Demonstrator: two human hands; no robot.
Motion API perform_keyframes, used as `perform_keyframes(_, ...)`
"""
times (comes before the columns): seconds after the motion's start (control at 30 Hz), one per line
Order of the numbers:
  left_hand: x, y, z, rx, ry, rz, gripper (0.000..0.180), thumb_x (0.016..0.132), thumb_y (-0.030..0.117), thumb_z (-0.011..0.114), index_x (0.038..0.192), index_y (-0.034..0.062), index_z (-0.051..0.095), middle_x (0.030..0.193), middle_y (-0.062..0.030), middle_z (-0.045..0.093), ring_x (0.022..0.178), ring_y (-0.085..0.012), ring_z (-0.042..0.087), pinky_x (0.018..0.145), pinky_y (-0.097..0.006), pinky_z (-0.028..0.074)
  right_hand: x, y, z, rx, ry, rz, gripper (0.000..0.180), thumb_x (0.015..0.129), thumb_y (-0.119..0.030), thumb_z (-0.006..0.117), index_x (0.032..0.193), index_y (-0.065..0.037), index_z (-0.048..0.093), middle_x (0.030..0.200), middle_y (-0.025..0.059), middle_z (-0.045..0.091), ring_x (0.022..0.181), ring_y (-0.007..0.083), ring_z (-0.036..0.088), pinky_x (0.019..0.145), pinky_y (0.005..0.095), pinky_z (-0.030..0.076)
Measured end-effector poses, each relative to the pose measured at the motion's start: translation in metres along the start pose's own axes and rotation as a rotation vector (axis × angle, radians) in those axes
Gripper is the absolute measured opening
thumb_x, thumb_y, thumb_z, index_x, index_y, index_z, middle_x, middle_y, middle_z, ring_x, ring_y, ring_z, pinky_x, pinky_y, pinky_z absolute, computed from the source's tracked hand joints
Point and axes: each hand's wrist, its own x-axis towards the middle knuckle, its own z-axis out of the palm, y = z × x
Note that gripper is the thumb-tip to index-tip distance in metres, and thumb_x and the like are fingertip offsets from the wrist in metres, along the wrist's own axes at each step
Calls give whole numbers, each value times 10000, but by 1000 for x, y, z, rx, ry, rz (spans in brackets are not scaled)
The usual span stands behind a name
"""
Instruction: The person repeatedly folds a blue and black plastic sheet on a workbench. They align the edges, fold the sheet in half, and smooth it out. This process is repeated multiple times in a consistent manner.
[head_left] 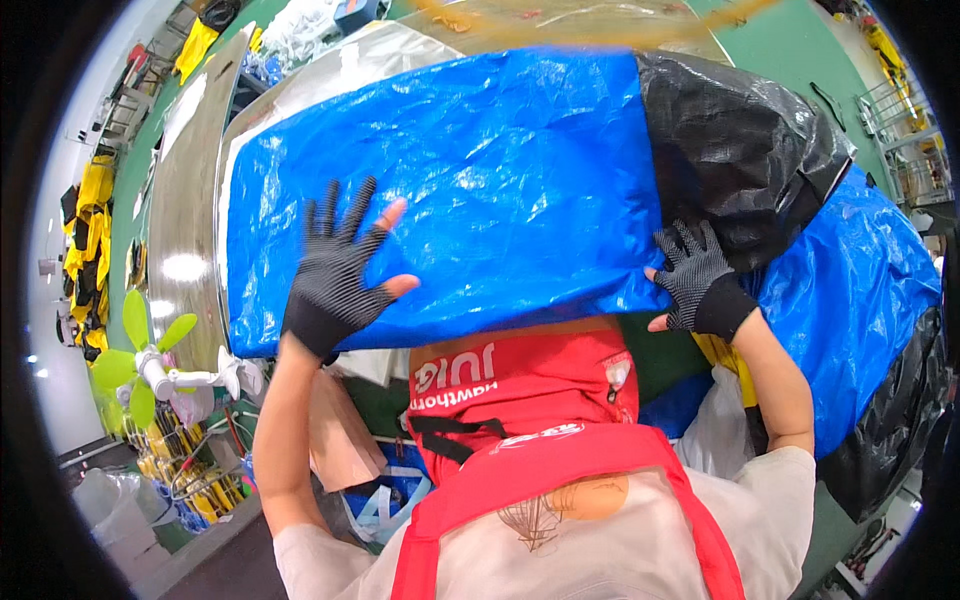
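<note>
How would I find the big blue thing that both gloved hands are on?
Look at the long steel table at upper left. The blue bundle lies beside it, filling the middle of the view. The left hand lies flat on it and the right hand grips its near edge. Unlike the other blue bundle to the right, its right end is wrapped in black sheeting.

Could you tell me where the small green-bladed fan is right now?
In the head view, the small green-bladed fan sits at the lower left, beside the left hand, which is pressed on the big blue woven-plastic bag.
</note>
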Motion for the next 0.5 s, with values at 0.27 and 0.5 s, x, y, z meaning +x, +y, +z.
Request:
perform_keyframes(0.27,-20,7,131,-79,-164,-37,817,709,585,635,1391,196,408,1496,-203,226,1388,-425,150,1089,-622,16,60,128,17,-268,438,752,660,836,-631,449,1404,-302,377,1510,86,241,1404,337,138,1075,618,66)
perform_keyframes(0.5,-29,10,130,-28,-155,-57,807,718,643,593,1379,211,426,1500,-187,223,1393,-417,137,1087,-629,19,39,96,18,208,522,311,630,797,-444,637,1292,-75,510,1310,213,491,1222,382,456,1039,440,324)
